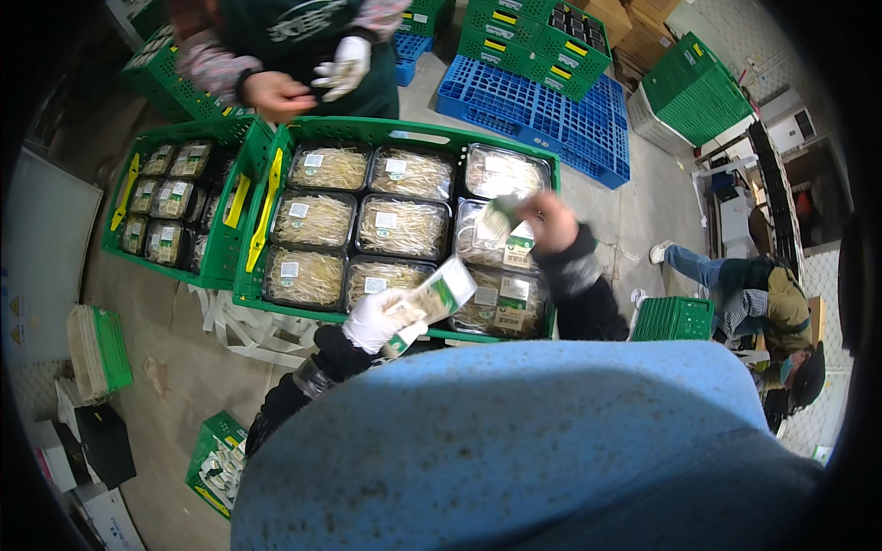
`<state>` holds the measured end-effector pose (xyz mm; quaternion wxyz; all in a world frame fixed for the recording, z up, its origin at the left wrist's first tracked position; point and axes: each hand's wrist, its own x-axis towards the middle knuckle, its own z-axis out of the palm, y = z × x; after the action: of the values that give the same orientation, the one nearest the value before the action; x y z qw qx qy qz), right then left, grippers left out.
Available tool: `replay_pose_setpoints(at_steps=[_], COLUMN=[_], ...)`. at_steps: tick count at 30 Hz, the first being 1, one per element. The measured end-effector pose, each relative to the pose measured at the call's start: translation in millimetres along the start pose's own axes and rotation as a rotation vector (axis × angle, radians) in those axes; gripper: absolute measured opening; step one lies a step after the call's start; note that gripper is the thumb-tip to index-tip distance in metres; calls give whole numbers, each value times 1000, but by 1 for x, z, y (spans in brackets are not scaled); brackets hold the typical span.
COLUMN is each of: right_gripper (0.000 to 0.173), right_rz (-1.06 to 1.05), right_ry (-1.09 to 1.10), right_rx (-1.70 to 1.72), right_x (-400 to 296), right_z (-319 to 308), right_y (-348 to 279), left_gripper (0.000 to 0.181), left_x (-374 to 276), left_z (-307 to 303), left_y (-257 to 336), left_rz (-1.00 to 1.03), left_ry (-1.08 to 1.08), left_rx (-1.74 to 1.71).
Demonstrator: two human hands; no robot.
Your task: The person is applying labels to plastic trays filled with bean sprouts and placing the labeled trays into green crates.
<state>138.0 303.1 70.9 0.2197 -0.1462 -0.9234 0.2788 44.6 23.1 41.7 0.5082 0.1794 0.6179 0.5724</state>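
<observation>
My left hand (374, 322), in a white glove, grips a strip of printed labels (446, 289) at the near side of a green plastic crate (427, 129). Between the fingers of my bare right hand (553, 224) is a green-and-white label (501, 215), blurred, above the crate's right column. Rows of black plastic trays of bean sprouts (403, 224) under clear film fill the crate. Green-and-beige labels lie on the near right tray (510, 303) and on the middle right tray (518, 246). The far right tray (506, 169) shows only a small white sticker.
A second green crate (258, 200) of packed trays adjoins on the left. Across stands a co-worker (310, 62), one hand gloved. Behind are a blue pallet (537, 110) and stacked crates (510, 34). Another person (758, 296) is at right. White strips (248, 330) lie at lower left.
</observation>
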Motion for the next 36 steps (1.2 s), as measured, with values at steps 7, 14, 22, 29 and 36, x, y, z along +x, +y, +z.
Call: replay_pose_setpoints(at_steps=[7,14,22,29,36], right_gripper=[39,75,53,55,46], right_rz=[66,301,406,17,-275], right_ry=[-256,-457,-375,-358,-255], right_rx=[-843,-820,-313,-583,234], right_x=[62,48,4,-32,-21], right_z=[42,37,37,51,95], right_y=[137,121,97,47,-116], left_gripper=[10,13,22,12,61], left_x=[-18,-33,-28,-21,-35], left_z=[-65,-78,-106,-96,-91], left_y=[-11,-20,-44,-33,-9], left_rz=[-33,11,10,150,380], left_ry=[181,148,18,-16,-142], left_rx=[-138,-352,-262,-221,-391])
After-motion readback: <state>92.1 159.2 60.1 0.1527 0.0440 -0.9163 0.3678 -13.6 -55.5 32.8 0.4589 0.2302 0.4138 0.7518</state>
